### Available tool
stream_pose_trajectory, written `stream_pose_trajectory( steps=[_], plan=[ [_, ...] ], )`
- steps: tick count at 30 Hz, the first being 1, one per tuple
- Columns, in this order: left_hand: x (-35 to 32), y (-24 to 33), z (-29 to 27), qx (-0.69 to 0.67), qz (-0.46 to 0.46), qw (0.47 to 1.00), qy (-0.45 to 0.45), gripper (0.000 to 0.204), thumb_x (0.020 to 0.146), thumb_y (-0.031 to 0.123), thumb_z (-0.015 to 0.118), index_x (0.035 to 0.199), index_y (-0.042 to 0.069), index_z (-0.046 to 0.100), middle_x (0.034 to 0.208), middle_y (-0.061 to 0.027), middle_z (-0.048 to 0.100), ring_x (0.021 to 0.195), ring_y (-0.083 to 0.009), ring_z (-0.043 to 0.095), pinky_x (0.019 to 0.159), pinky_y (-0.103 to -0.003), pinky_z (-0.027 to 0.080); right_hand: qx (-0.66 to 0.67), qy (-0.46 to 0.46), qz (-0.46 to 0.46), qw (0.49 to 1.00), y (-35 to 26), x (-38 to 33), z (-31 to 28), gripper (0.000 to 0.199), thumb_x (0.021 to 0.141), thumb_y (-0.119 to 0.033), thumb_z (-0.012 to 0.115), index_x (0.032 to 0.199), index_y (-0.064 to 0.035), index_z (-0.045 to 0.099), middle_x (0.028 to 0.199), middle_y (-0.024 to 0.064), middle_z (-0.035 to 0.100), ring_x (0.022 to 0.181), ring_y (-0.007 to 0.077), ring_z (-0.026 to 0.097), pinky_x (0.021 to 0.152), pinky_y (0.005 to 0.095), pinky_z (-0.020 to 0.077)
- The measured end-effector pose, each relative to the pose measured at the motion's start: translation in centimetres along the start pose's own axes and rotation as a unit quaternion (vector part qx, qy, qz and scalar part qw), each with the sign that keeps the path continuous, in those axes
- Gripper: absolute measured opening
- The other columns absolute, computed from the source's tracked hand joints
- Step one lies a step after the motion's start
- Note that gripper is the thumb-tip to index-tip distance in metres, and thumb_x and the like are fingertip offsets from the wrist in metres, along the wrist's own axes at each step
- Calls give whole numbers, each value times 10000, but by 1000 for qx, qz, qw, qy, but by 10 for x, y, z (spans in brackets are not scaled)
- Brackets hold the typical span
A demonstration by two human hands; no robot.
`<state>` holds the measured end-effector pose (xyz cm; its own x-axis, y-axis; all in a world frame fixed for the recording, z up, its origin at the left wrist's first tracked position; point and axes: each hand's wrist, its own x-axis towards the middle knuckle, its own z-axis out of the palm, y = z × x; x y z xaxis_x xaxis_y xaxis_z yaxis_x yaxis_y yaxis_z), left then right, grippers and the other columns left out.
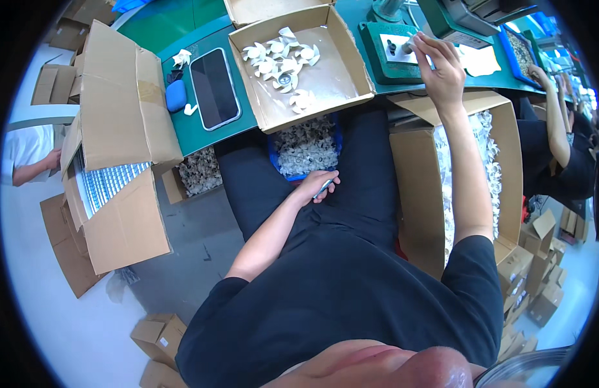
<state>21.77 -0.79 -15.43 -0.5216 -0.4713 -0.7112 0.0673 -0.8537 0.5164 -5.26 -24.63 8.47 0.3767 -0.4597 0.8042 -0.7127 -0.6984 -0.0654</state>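
My right hand (441,72) reaches to a green machine (370,55) on the bench. Its fingertips pinch a grey knob (408,48) on the machine's white panel, beside a black switch (392,47). Low in my lap, my left hand (315,186) is closed around a small slim object (323,188), mostly hidden by the fingers. Ahead of it, between my legs, is a blue bin (290,177) full of small whitish parts. On the bench, a shallow cardboard box (343,84) holds several white fan wheels (283,63).
Left of the box lie a phone (214,88), a blue case (176,96) and a loose fan wheel (181,59). Open cartons stand at my left (118,97) and right (419,194), the right one filled with white parts. A co-worker's arm (556,123) shows at far right.
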Motion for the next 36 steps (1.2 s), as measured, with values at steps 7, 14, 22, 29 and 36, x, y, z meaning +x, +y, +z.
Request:
stream_pose_trajectory(
  steps=[7, 14, 22, 29, 36],
  plan=[
    [5, 1, -3, 14, 19, 1000, -4, 404, 1054, 433, 567, 1051, 34, 633, 753, -15, 593, 407, -80, 440, 354, -255, 310, -29, -69, -73, 995, 3, 11, -13, 209, 860, -20, 791, 1067, -46, 774, 1114, 77, 756, 941, 240, 707, 847, 349, 561],
    [3, -10, -3, -17, 1, 999, 31, 410, 1040, 443, 588, 1054, 38, 651, 743, -19, 605, 411, -87, 452, 351, -257, 332, 122, 5, 378, 918, 100, -16, 17, 221, 994, -136, 577, 1103, -4, 718, 943, 156, 740, 943, 334, 700, 842, 401, 520],
    [10, -6, -3, -20, 58, 998, 20, 364, 1068, 394, 546, 1101, 43, 640, 782, -14, 621, 448, -91, 491, 380, -255, 372, -114, -175, 121, 970, 166, -49, 51, 212, 899, -156, 660, 1059, -44, 740, 919, 138, 721, 808, 374, 672, 776, 438, 531],
    [-24, -11, -2, -236, 62, 968, 57, 413, 1059, 439, 547, 1188, 63, 658, 799, -17, 637, 568, -74, 545, 432, -259, 419, 232, -61, 233, 942, -20, -8, -1, 310, 920, -86, 738, 1212, 1, 684, 1234, 147, 705, 1126, 283, 671, 987, 394, 512],
    [-65, 23, 11, -230, 143, 961, -56, 455, 1092, 432, 486, 1282, 37, 608, 893, -50, 689, 540, -58, 508, 420, -209, 403, 133, 78, 101, 983, -72, -4, 14, 408, 878, -112, 813, 1251, -10, 683, 1262, 136, 704, 1133, 271, 669, 1015, 382, 502]
  ],
)
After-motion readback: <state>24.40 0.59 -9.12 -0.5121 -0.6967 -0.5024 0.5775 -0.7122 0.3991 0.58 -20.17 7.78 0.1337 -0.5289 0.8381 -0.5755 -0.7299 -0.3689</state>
